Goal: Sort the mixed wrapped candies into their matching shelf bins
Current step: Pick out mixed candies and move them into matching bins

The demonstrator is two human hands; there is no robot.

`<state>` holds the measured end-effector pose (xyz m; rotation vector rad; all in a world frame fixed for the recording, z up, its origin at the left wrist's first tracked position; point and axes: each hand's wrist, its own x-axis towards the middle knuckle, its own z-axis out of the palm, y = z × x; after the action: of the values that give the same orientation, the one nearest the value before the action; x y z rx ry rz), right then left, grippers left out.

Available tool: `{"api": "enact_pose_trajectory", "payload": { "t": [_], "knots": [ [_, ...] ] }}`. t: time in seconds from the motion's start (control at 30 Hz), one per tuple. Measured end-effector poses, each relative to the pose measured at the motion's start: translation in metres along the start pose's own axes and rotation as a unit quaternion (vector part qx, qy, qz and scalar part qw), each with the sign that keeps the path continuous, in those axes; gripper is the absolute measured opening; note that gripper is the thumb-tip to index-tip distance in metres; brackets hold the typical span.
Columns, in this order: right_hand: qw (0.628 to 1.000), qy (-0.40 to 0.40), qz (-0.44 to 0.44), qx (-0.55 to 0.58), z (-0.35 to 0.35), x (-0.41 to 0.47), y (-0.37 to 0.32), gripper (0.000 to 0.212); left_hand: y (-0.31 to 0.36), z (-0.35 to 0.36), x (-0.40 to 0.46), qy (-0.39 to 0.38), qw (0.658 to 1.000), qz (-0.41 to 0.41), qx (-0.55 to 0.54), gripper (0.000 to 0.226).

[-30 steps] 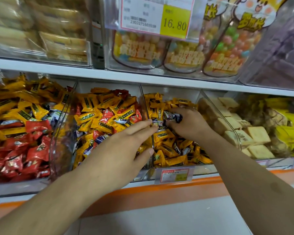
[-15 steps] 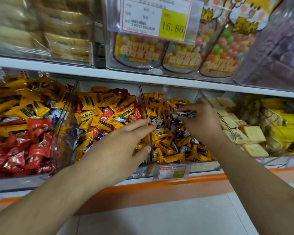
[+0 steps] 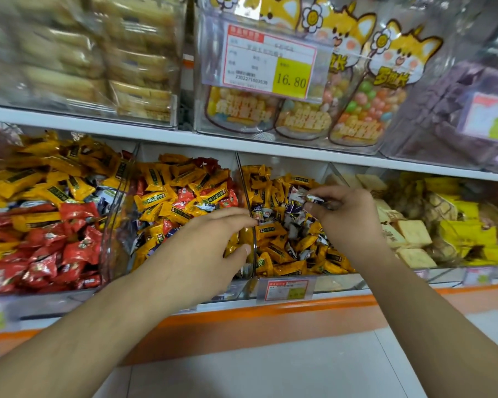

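Right of centre, crinkled white-and-purple candies (image 3: 308, 198), seemingly several, are pinched by the right hand (image 3: 346, 216); the left hand (image 3: 201, 254) is held flat, fingers straight.

I see the lower shelf (image 3: 270, 304), orange front edge, carrying clear bins (image 3: 245, 179) of wrapped candies (image 3: 167, 196); biscuit packs (image 3: 414, 234) toward its right end.
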<state>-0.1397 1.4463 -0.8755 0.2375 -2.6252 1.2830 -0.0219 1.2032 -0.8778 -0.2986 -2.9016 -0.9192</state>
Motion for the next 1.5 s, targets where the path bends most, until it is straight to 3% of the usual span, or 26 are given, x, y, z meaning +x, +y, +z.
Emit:
{"api": "enact_pose_trajectory", "payload": {
  "t": [0.13, 0.3, 0.43, 0.6, 0.77, 0.87, 0.93, 1.1, 1.23, 1.37, 1.5],
  "knots": [
    [0.996, -0.017, 0.016, 0.086, 0.003, -0.019, -0.025, 0.016, -0.003, -0.006, -0.004, 0.046, 0.998, -0.012, -0.047, 0.035],
    [0.976, -0.129, 0.001, 0.177, 0.018, -0.052, -0.067, 0.015, -0.004, -0.024, -0.007, 0.067, 0.970, -0.086, -0.218, 0.040],
    [0.968, -0.173, -0.027, 0.178, 0.038, -0.063, -0.085, 0.018, -0.010, -0.040, -0.012, 0.090, 0.941, -0.125, -0.300, 0.017],
    [0.992, -0.107, -0.063, 0.012, 0.059, -0.056, -0.087, 0.024, -0.037, -0.062, -0.020, 0.186, 0.965, -0.173, -0.058, 0.016],
    [0.974, -0.179, -0.129, -0.052, 0.088, -0.058, -0.107, 0.038, -0.052, -0.073, -0.026, 0.195, 0.962, -0.191, -0.007, 0.028],
    [0.956, -0.236, -0.147, -0.090, 0.093, -0.056, -0.110, 0.057, -0.050, -0.070, -0.027, 0.183, 0.968, -0.174, 0.009, 0.042],
    [0.960, -0.228, -0.143, -0.079, 0.085, -0.054, -0.106, 0.054, -0.047, -0.067, -0.025, 0.173, 0.972, -0.157, 0.022, 0.043],
    [0.980, -0.114, -0.132, -0.093, 0.051, -0.041, -0.069, 0.035, -0.033, -0.045, -0.016, 0.127, 0.988, -0.072, 0.046, 0.039],
    [0.980, -0.070, -0.080, -0.166, 0.021, -0.015, -0.024, 0.038, -0.021, -0.016, -0.007, 0.045, 0.999, 0.007, 0.024, 0.046],
    [0.962, -0.111, -0.043, -0.246, 0.002, 0.005, 0.013, 0.052, -0.006, 0.008, -0.003, -0.027, 0.999, 0.024, 0.000, 0.058],
    [0.954, -0.196, -0.038, -0.223, 0.002, 0.013, 0.030, 0.062, 0.000, 0.015, -0.002, -0.041, 0.999, 0.016, 0.011, 0.059]
  ]
}}
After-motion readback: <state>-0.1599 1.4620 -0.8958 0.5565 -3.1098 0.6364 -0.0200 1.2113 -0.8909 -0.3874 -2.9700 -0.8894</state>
